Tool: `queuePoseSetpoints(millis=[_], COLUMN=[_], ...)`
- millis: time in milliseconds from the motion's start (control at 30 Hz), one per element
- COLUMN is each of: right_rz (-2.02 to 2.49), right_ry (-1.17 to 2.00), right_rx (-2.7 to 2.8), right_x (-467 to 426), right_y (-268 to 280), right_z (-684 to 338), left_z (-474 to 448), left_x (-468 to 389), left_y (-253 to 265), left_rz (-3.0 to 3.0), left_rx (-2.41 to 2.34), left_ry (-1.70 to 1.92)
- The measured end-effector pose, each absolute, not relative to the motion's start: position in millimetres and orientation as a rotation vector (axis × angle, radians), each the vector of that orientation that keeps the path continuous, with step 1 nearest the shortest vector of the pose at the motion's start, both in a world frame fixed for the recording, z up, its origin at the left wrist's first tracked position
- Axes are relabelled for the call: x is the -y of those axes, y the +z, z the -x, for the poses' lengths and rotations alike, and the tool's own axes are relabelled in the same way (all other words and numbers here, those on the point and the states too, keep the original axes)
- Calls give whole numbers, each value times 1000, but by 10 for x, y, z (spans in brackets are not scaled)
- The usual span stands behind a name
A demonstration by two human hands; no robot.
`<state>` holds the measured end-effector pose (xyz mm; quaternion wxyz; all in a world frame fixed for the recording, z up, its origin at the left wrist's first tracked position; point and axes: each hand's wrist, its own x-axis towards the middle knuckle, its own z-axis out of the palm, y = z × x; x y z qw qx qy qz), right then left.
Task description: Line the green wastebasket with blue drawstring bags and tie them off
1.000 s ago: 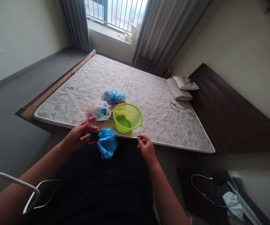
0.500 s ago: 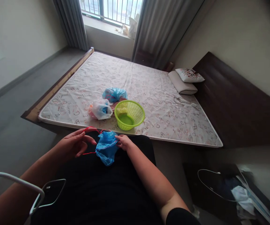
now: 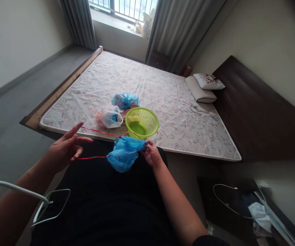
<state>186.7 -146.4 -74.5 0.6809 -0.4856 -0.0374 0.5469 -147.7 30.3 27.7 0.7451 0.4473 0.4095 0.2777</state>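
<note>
A thin blue plastic bag [image 3: 123,155] with a red drawstring [image 3: 93,157] is held in the air over my lap. My right hand [image 3: 152,155] pinches the bag's right edge between thumb and fingers. My left hand [image 3: 67,147] has its fingers spread, with the drawstring loop hooked over them and pulled taut to the left. Just beyond the bag, a green plastic basket [image 3: 152,118] stands on the mattress, its inside bare. To its left sit a knotted white plastic bag [image 3: 109,118] and a filled light-blue bag [image 3: 127,100].
The patterned mattress [image 3: 178,112] lies on a wooden bed frame [image 3: 60,87]. Two pillows [image 3: 201,89] rest by the dark headboard [image 3: 260,116]. A white cable [image 3: 11,184] crosses at lower left. At lower right, a dark bedside surface [image 3: 214,201] holds a cable and white cloth-like items.
My left hand has moved left, stretching the red drawstring into a long loop. My right hand has shifted right with the bag's edge, and the bag is spread wider.
</note>
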Motion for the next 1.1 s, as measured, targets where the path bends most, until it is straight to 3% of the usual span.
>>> queuePoseSetpoints(millis=[200,700,1100], right_rz=[1039,1040,1047], right_ry=[1197,1515,1417], right_rx=[241,558,401], right_x=[1609,1495,1502], right_y=[-548,-185,-212], right_z=[-1898,-1196,-1223], left_z=[1444,607,742], left_x=[-277,444,291], left_y=[262,202,102], left_rz=[-1026,-1299,-1255], left_rx=[-916,-755,-939], left_ry=[619,360,510])
